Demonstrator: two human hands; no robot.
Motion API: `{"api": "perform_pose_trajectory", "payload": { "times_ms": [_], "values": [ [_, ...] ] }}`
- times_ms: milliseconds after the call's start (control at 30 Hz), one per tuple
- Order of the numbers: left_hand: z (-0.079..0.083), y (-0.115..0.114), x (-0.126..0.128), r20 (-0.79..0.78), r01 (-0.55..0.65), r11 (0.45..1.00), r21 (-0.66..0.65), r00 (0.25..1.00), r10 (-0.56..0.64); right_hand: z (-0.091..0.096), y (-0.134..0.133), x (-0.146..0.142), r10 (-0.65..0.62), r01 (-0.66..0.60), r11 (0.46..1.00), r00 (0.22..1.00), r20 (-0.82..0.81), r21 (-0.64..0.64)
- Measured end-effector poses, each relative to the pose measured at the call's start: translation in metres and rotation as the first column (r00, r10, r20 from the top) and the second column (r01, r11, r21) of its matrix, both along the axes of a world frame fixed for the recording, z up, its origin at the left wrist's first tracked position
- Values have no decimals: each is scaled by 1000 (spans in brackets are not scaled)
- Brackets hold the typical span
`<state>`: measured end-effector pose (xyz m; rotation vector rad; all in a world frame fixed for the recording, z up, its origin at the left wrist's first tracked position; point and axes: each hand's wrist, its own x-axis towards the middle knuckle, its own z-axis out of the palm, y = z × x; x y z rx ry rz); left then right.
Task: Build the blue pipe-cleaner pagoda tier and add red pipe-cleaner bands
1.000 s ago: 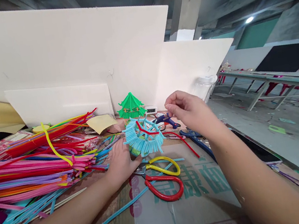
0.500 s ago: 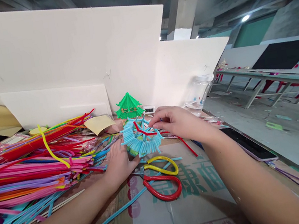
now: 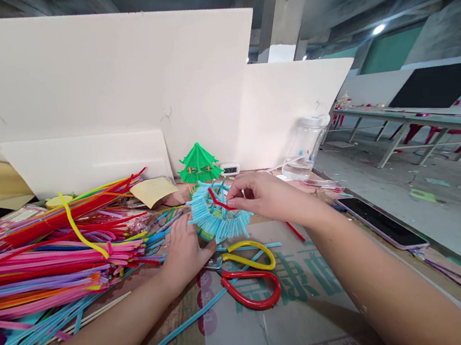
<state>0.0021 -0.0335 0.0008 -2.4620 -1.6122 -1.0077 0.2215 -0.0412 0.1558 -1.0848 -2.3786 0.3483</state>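
A light blue fringed pipe-cleaner roof piece (image 3: 219, 217) stands on the cardboard-covered table (image 3: 309, 324). My left hand (image 3: 185, 252) rests against its left side, fingers curled round the base. My right hand (image 3: 263, 196) is over its right side and pinches a red pipe cleaner (image 3: 218, 200) that crosses the piece's top; the red wire's far end (image 3: 295, 232) shows below my wrist. A finished green pipe-cleaner pavilion (image 3: 199, 165) stands just behind.
A big heap of coloured pipe cleaners (image 3: 50, 255) fills the left. Scissors with yellow and red handles (image 3: 248, 275) lie in front of the piece. A clear jar (image 3: 305, 145), a small digital clock (image 3: 230, 169) and a phone (image 3: 382, 222) are to the right. White boards (image 3: 111, 92) stand behind.
My right hand came down from above and moved left onto the blue piece, taking the red pipe cleaner with it. The left hand stayed in place.
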Motion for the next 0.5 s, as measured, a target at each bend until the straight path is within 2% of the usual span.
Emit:
{"api": "perform_pose_trajectory", "payload": {
  "times_ms": [133,300,400,500],
  "values": [
    [1,0,0,-7,-3,1000,-8,1000,3,2,-4,-1,-46,43,999,991,-125,-25],
    [-3,3,0,-13,-75,996,-57,997,75,10,-4,10,-113,169,979,918,-380,117],
    [-7,6,0,-10,-128,987,-94,992,128,19,-2,24,-166,265,950,878,-450,167],
    [-8,8,-2,-1,-118,986,-121,993,119,27,0,38,-199,345,916,834,-514,205]
  ]
}}
